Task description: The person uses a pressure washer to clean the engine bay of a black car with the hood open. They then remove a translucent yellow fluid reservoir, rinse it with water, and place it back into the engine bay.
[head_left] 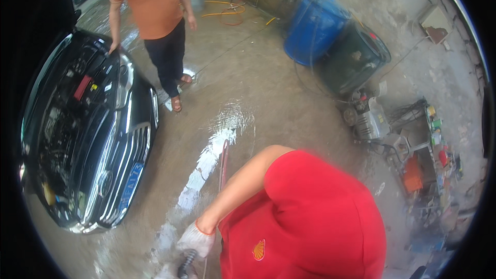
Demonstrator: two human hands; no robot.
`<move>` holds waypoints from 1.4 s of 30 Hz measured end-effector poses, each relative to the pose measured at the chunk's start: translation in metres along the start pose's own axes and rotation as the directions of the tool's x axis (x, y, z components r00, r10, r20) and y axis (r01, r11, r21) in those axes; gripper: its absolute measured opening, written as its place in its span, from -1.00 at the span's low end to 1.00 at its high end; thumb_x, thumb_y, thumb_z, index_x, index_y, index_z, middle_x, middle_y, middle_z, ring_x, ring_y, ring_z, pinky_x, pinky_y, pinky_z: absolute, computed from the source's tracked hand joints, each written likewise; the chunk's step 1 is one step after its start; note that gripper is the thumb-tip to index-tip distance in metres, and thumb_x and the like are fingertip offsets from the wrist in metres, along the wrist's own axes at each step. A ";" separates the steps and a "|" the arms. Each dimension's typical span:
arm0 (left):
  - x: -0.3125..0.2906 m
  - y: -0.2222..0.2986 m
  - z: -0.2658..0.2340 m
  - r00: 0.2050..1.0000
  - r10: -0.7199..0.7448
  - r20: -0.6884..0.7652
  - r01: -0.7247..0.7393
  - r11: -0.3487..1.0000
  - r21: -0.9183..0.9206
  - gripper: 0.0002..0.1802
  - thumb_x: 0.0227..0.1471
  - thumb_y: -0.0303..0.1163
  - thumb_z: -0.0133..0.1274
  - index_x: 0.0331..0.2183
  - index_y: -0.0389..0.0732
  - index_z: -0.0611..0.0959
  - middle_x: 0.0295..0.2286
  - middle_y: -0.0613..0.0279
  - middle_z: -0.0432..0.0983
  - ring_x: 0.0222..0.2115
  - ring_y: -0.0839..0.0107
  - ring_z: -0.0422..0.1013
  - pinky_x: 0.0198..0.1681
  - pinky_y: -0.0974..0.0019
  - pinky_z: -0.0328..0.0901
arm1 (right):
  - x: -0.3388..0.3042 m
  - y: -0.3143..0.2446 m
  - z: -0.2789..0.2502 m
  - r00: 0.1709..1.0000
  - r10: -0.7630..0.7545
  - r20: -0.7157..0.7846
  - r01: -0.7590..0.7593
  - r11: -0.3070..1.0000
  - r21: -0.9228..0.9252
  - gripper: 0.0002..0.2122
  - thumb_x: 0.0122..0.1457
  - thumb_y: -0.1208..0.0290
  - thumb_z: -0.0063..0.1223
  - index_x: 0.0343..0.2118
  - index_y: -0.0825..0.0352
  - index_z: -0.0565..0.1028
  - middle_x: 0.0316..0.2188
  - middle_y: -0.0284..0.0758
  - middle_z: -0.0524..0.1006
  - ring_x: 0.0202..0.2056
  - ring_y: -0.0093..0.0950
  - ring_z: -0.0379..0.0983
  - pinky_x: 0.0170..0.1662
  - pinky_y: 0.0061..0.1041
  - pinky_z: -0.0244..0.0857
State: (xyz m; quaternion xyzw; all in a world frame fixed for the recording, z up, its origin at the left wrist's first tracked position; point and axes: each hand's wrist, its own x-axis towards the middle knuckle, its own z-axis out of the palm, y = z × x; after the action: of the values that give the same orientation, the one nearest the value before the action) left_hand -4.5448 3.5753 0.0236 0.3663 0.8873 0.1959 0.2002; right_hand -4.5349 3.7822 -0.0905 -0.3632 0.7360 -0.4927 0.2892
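Right hand (197, 240) in a white knit glove, near side, left of centre — looks closed around a dark ribbed handle (188, 261), which runs off the near edge. Left hand not clear, only a pale blur there; can't tell its grip. Thin reddish rod (224, 157) points to the far side, partly behind the bare forearm (237, 186); can't tell if it joins the handle. Red shirt (320, 212) fills the near right-of-centre.

Left: black car (116, 139), hood up, engine bay exposed, front end toward the handle but apart from it. Person in orange shirt (152, 5) stands at the car's far end, one hand on its edge. Far right of centre: blue barrel (315, 28), dark green barrel (354, 62) just beside it. Right: grey machine (373, 119), orange box (412, 173), mixed clutter by the wall. Wet floor (289, 103) — bright reflections down the middle.
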 end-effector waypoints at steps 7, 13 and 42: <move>-0.148 -0.143 -0.010 0.539 -0.521 -0.662 0.204 0.843 -0.497 0.17 -0.23 -0.41 0.39 0.43 -0.24 0.26 0.27 -0.14 0.34 0.26 -0.05 0.35 0.31 -0.06 0.32 | 0.163 -0.058 0.010 0.940 -0.287 -0.184 0.295 0.955 0.019 -0.27 0.26 0.50 -0.01 0.53 0.24 0.14 0.47 -0.09 0.25 0.46 -0.16 0.18 0.49 -0.29 0.06; -0.060 -0.163 0.188 0.791 -0.595 -0.147 0.272 0.556 -0.786 0.44 -0.21 -0.23 0.58 0.49 -0.26 0.01 0.41 -0.22 -0.02 0.39 -0.14 0.11 0.44 -0.12 0.16 | 0.277 -0.196 -0.051 0.724 -0.224 -0.653 0.357 0.931 0.076 -0.30 0.31 0.39 -0.01 0.48 0.48 0.09 0.21 0.20 0.47 0.25 0.03 0.45 0.35 -0.19 0.28; -0.345 -0.387 0.173 -0.298 -0.851 -0.433 0.638 0.159 -0.753 -0.53 0.38 -0.25 -0.11 0.07 -0.37 0.69 -0.09 -0.13 0.69 -0.08 0.01 0.58 0.06 0.07 0.38 | 0.217 0.221 -0.365 0.346 0.657 -0.670 -0.004 0.715 0.699 -0.72 0.39 0.06 0.09 -0.11 0.19 0.49 -0.43 -0.35 0.56 -0.60 -0.58 0.31 -0.58 -0.49 0.24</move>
State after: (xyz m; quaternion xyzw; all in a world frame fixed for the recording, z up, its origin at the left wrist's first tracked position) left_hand -4.4555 3.1051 -0.2404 -0.4716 0.8278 0.2621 -0.1538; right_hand -4.9994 3.8477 -0.1849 0.2339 0.6392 -0.7309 0.0495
